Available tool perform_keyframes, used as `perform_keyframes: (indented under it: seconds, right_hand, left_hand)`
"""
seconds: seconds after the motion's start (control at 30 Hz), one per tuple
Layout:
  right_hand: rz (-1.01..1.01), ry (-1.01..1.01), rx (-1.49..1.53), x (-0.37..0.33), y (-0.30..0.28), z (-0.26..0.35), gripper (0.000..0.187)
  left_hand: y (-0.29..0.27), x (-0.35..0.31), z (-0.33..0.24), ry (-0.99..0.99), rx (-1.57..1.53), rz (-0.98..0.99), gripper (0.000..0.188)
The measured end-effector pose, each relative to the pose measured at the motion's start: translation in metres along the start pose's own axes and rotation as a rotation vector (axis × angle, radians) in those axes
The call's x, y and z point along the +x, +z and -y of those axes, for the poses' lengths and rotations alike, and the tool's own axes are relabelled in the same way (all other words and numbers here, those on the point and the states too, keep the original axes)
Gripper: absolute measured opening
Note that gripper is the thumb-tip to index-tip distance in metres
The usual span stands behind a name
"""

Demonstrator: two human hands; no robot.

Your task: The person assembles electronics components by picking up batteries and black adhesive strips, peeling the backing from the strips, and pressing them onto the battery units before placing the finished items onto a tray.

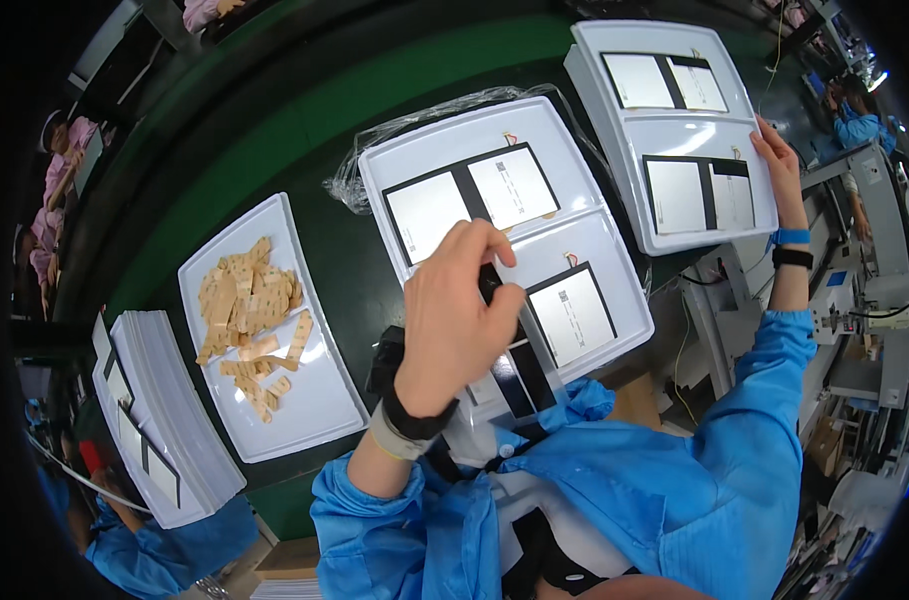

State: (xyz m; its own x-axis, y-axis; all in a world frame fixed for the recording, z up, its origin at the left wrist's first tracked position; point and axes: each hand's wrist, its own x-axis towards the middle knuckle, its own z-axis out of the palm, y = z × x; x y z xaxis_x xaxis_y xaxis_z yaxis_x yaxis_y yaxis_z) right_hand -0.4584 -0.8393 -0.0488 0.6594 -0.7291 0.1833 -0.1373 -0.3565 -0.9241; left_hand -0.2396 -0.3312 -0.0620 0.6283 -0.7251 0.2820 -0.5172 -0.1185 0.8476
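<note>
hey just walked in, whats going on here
A person's left hand is curled over the middle white tray, which holds flat panels; what it grasps, if anything, is hard to tell. The right hand is on the outer edge of the right-hand tray, which has panels in both compartments. To the left, another tray holds tan strips, with a stack of white trays farther left.

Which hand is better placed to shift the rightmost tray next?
Likely the right hand: its fingers are at the edge of that tray, while the left hand is at the middle tray.
</note>
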Motion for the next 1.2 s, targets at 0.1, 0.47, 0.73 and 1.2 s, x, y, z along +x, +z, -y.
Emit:
perform_keyframes:
  seconds: [0.1,0.47,0.73,1.2]
  right_hand:
    - [0.076,0.035,-0.316,0.034,-0.015,-0.063,0.048]
    - [0.098,0.026,-0.590,0.045,-0.006,-0.090,0.043]
    - [0.547,-0.360,0.001,-0.092,0.215,0.131,0.041]
    - [0.662,-0.167,0.003,-0.113,0.275,0.149,0.035]
  left_hand:
    - [-0.011,0.004,0.009,-0.146,-0.150,0.016,0.023]
    - [-0.026,0.021,0.016,-0.295,-0.642,-0.101,0.023]
    - [-0.014,0.014,0.020,-0.296,-0.604,-0.369,0.016]
    - [-0.049,-0.009,0.019,-0.337,-0.576,-0.184,0.024]
